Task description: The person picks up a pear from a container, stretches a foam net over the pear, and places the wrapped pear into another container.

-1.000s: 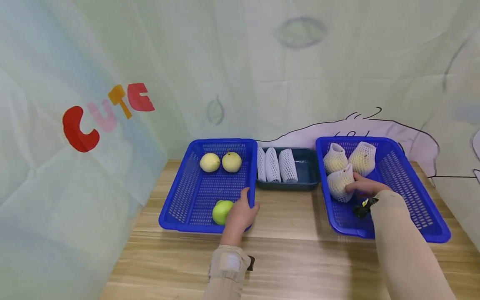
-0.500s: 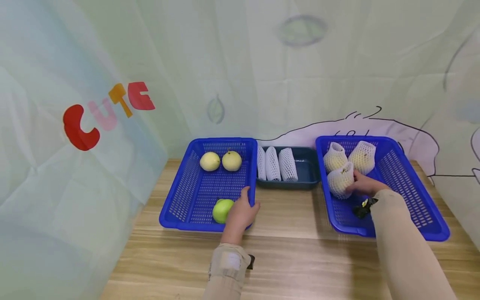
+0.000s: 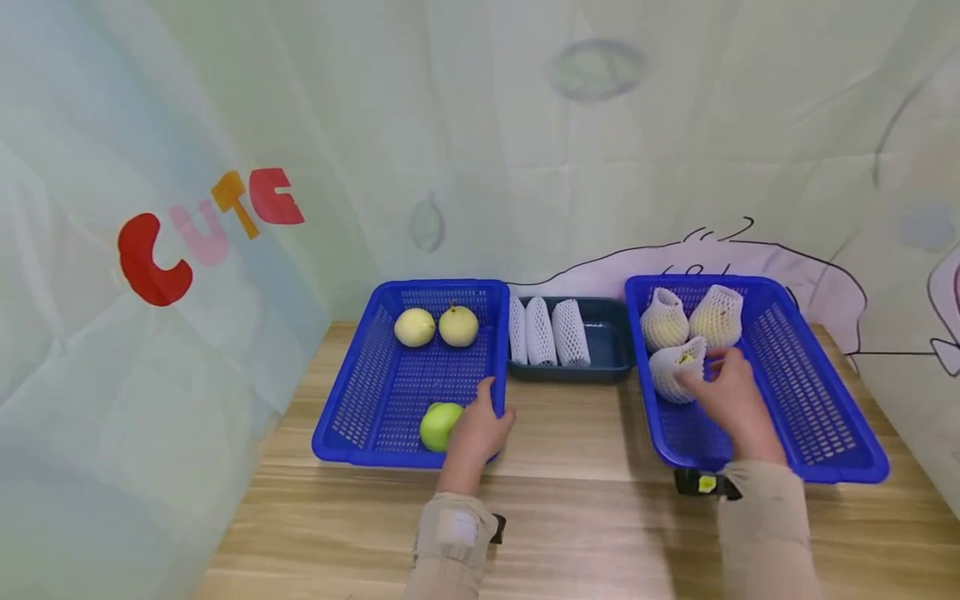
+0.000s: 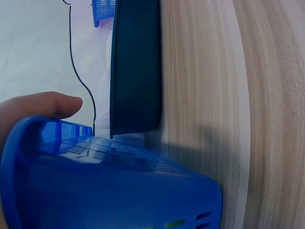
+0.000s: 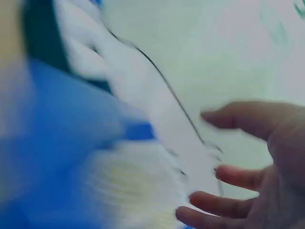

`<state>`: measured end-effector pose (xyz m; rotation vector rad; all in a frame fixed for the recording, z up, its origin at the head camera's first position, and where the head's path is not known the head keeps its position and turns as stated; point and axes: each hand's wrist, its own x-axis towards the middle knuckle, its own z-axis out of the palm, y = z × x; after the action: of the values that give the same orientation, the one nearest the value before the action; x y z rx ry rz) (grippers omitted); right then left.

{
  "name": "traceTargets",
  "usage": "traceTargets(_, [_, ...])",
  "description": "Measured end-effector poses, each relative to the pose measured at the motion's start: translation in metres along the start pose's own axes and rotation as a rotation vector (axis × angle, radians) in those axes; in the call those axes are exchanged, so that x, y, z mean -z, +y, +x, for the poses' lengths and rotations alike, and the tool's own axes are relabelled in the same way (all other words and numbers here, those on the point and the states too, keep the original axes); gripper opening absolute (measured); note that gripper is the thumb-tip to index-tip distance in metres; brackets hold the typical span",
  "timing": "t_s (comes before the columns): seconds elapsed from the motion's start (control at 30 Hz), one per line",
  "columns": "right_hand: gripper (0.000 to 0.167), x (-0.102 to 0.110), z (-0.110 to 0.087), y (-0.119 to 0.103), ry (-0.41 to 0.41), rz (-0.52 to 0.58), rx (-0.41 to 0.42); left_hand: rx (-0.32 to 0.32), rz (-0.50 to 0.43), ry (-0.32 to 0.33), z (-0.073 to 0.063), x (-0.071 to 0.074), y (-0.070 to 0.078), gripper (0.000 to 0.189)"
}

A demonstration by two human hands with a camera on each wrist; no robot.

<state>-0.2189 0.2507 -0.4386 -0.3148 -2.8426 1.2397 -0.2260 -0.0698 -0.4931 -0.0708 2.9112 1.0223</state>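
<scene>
In the head view, my left hand grips the right rim of the left blue basket, near its front corner. The left wrist view shows a finger or thumb at that rim. A green apple lies beside this hand, partly hidden. Two pale yellow pears sit at the basket's back. My right hand is over the right blue basket, its fingers apart in the right wrist view. Just left of it, a pear in a white foam net stands in front of two other netted pears.
Between the baskets stands a dark green tray, with several white foam nets at its left side. The wooden table extends toward me. A printed curtain hangs behind and at the left.
My right hand has let go of the front netted pear and drawn back and up from it. That pear now leans differently. The left hand keeps its place on the basket rim.
</scene>
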Motion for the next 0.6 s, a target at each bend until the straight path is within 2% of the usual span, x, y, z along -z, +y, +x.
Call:
traceTargets(0.1, [0.077,-0.027,-0.020,-0.001,-0.093,-0.071,0.044,-0.014,-0.004,0.003,-0.001,0.000,0.000,0.062])
traceTargets(0.2, [0.073,-0.044,-0.024,0.002,-0.141,-0.133,0.091,-0.020,-0.001,0.007,-0.002,0.001,0.000,0.062])
traceTargets(0.3, [0.066,-0.047,-0.023,0.007,-0.138,-0.154,0.111,-0.020,0.007,0.009,-0.004,0.001,0.000,0.063])
traceTargets(0.47, [0.066,-0.042,-0.020,0.012,-0.155,-0.119,0.122,-0.004,0.003,0.023,-0.004,0.002,-0.001,0.063])
traceTargets(0.6, [0.068,-0.042,-0.019,0.015,-0.162,-0.083,0.132,-0.013,0.003,-0.013,-0.003,0.004,-0.001,0.066])
